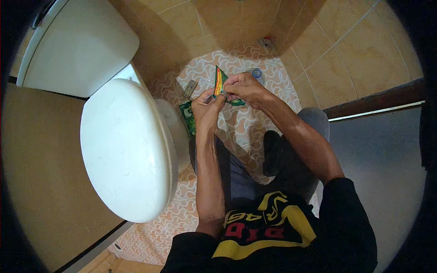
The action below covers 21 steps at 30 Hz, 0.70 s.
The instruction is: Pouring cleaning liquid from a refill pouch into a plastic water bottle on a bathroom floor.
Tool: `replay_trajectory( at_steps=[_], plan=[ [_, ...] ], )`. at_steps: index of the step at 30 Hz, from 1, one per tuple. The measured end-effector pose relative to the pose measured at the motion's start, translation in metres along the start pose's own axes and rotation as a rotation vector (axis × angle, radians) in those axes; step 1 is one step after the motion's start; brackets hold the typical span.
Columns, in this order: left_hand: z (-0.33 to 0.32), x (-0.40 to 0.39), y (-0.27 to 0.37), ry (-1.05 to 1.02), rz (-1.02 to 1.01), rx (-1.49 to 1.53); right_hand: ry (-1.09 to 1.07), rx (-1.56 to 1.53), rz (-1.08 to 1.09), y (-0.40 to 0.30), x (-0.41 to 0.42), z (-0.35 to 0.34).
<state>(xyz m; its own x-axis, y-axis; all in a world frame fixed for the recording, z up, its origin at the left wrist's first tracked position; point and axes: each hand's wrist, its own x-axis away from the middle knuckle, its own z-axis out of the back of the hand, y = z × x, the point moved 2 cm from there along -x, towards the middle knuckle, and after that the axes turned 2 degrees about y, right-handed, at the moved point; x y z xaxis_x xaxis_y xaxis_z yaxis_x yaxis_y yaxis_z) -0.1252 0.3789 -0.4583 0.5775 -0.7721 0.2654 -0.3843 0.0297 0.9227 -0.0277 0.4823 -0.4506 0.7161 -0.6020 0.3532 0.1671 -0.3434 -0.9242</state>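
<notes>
Between both hands is a small green sachet (219, 80) with a yellow and red printed strip. My left hand (208, 111) pinches its lower end between thumb and fingers. From the other side, my right hand (247, 89) grips the sachet near its middle, so part of it is hidden by the fingers. A green piece of packaging (236, 102) shows under my right hand; I cannot tell if it belongs to the same sachet. Another green packet (187, 117) lies on the floor beside my left hand. Just past that hand is a small greyish block (189, 89).
A white toilet with its lid (124, 150) down stands close on my left, its tank (80, 47) behind. Beyond my right hand is a clear plastic container with a blue rim (257, 72). Tiled walls (362, 58) enclose the patterned floor (235, 126); a grey door-like panel (375, 153) is at right.
</notes>
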Motion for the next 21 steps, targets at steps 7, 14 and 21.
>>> replay_trajectory(
  at_steps=[7, 14, 21],
  plan=[
    [0.0024, 0.0068, 0.0076, -0.113, -0.011, 0.066, -0.094, -0.217, -0.134, 0.0031, 0.0003, 0.0035],
    [0.0015, 0.0056, 0.0015, -0.087, 0.104, 0.31, -0.063, -0.233, -0.169, 0.0008, 0.0049, 0.0043],
    [-0.0024, 0.0001, 0.0003, -0.024, 0.124, 0.158, 0.019, -0.216, -0.117, 0.0062, 0.0038, 0.0048]
  ],
)
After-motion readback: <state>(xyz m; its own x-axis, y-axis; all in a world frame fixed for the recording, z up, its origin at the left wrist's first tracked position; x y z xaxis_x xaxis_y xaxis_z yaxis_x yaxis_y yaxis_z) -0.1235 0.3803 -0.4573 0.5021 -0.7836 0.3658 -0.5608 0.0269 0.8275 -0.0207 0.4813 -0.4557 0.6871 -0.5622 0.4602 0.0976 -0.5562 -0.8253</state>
